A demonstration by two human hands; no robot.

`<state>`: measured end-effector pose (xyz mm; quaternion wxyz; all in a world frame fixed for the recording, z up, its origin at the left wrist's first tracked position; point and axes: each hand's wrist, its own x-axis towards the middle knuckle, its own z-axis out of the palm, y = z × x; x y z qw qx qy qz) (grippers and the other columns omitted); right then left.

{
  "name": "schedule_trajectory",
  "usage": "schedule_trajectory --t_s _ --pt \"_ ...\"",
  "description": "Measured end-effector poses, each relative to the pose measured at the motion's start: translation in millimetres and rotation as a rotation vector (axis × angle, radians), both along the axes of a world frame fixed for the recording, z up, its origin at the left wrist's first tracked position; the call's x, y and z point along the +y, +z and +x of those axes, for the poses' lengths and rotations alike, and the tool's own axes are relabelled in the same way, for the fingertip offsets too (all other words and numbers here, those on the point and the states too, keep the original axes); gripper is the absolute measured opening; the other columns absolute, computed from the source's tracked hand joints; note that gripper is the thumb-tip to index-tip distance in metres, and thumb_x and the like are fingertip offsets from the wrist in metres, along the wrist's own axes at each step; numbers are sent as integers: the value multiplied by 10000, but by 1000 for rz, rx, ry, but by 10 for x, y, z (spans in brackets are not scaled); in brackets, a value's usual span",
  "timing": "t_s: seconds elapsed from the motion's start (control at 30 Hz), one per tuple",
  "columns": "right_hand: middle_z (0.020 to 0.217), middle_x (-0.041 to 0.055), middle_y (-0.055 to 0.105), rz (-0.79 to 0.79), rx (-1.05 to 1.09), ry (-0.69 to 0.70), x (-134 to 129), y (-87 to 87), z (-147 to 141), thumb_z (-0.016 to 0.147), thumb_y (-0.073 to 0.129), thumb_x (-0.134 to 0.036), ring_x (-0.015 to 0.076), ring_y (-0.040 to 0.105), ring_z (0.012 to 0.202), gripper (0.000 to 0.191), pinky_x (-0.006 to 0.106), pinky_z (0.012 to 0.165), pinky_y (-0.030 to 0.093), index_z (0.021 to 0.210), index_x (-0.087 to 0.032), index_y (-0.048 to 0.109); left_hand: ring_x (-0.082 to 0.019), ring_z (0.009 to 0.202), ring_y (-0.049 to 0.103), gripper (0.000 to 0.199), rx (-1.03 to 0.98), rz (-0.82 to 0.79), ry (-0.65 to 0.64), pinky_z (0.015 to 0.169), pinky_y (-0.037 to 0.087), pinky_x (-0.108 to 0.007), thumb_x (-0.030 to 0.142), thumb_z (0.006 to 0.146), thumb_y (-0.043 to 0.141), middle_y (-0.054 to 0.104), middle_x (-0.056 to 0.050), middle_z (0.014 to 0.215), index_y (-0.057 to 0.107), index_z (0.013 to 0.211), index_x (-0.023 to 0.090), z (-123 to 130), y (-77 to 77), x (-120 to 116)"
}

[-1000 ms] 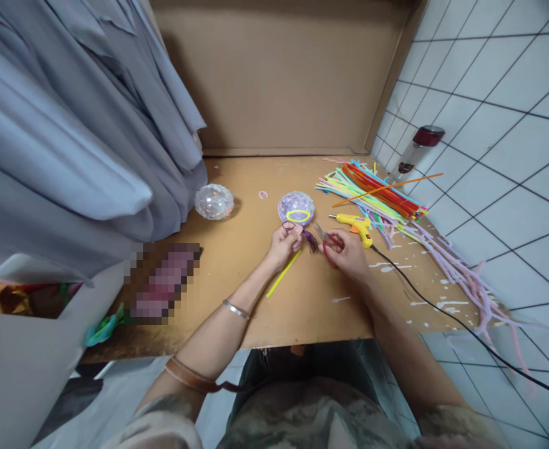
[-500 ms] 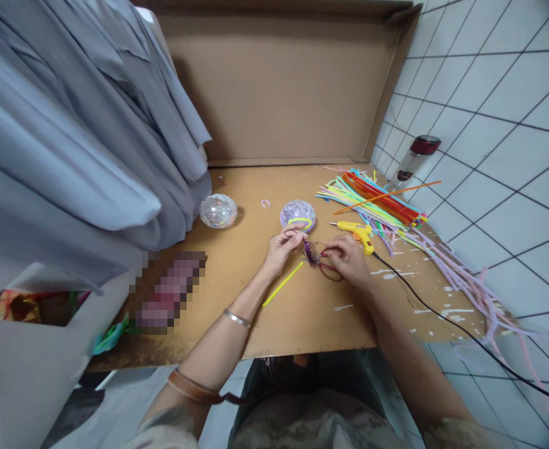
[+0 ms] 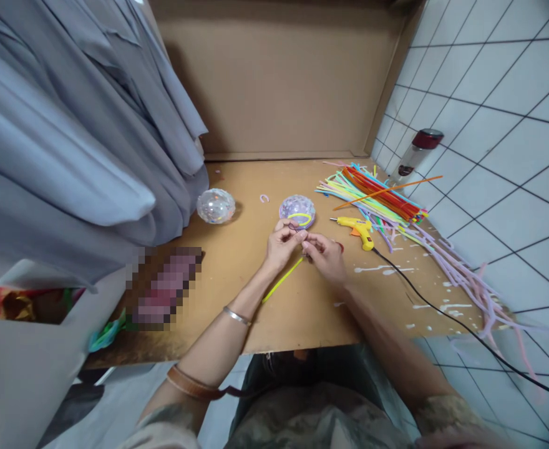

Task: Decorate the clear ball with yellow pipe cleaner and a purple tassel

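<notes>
Fingertips of my left hand (image 3: 281, 246) pinch a thin dark strand (image 3: 294, 227) just in front of a clear faceted bowl with a lilac tint (image 3: 297, 204). A yellow pipe cleaner curve (image 3: 306, 219) lies against that bowl. My right hand (image 3: 327, 257) is closed too, its fingertips meeting the left ones on the strand. Past its knuckles shows a bit of the dark red scissors handle (image 3: 340, 247); the rest is hidden under the hand. Below the hands a straight yellow pipe cleaner (image 3: 281, 282) lies on the table.
To the right lie a yellow glue gun (image 3: 359, 231) with a black cord and a heap of coloured pipe cleaners (image 3: 382, 193). A bottle (image 3: 417, 153) stands by the tiled wall. A clear faceted ball (image 3: 216, 206) and a small pink curl (image 3: 264, 198) are left of the bowl.
My right hand has shifted left to meet the left fingertips. The scissors, plainly seen in it before, are now mostly hidden beneath it, as is the purple bundle of strands.
</notes>
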<state>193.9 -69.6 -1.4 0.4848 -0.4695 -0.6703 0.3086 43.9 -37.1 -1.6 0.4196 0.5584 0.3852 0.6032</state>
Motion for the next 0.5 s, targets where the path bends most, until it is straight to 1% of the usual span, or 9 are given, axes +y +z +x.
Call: schedule_trajectory --t_s 0.07,0.13,0.2,0.27,0.37,0.43,0.5 --pt "715 22 723 -23 -8 1 -3 3 3 962 555 -460 207 680 741 288 346 761 533 924 -234 730 -198 1017 595 505 -16 -6 12 956 478 -342 647 711 847 614 -59 979 681 607 182 1 20 5" --pt "700 18 717 -5 -47 -35 -23 5 41 949 562 -441 199 659 700 276 338 731 506 848 -235 715 -184 962 587 550 -53 -30 23 929 482 -331 677 717 827 615 -48 928 636 589 178 1 40 11" --pt "704 16 719 33 -94 -80 -45 0 100 926 566 -416 194 644 674 253 347 734 483 812 -238 705 -151 847 565 598 -90 -66 24 837 487 -298 699 713 816 614 -28 850 568 568 175 2 58 11" --pt "679 11 703 55 -108 -139 -55 -14 162 899 559 -393 195 637 661 230 358 742 473 785 -240 687 -108 692 506 625 -120 -111 24 695 459 -257 713 703 814 597 -2 744 523 570 177 5 73 5" --pt "699 15 693 22 -13 -227 -46 -35 235 852 550 -382 205 650 683 188 359 725 493 757 -244 634 -68 520 426 623 -176 -189 -14 507 363 -229 737 679 816 629 13 678 522 639 189 11 100 -3" --pt "731 18 686 -7 83 -268 -27 -33 263 831 549 -396 209 655 706 171 354 703 512 768 -249 609 -62 471 431 623 -200 -220 -73 450 323 -225 753 669 813 678 -2 706 546 693 191 5 132 0" --pt "743 15 670 -17 161 -313 5 -13 275 811 557 -415 209 644 718 171 352 695 524 792 -251 601 -53 441 421 622 -193 -233 -124 429 299 -217 754 667 815 660 5 663 567 706 185 -28 178 13"
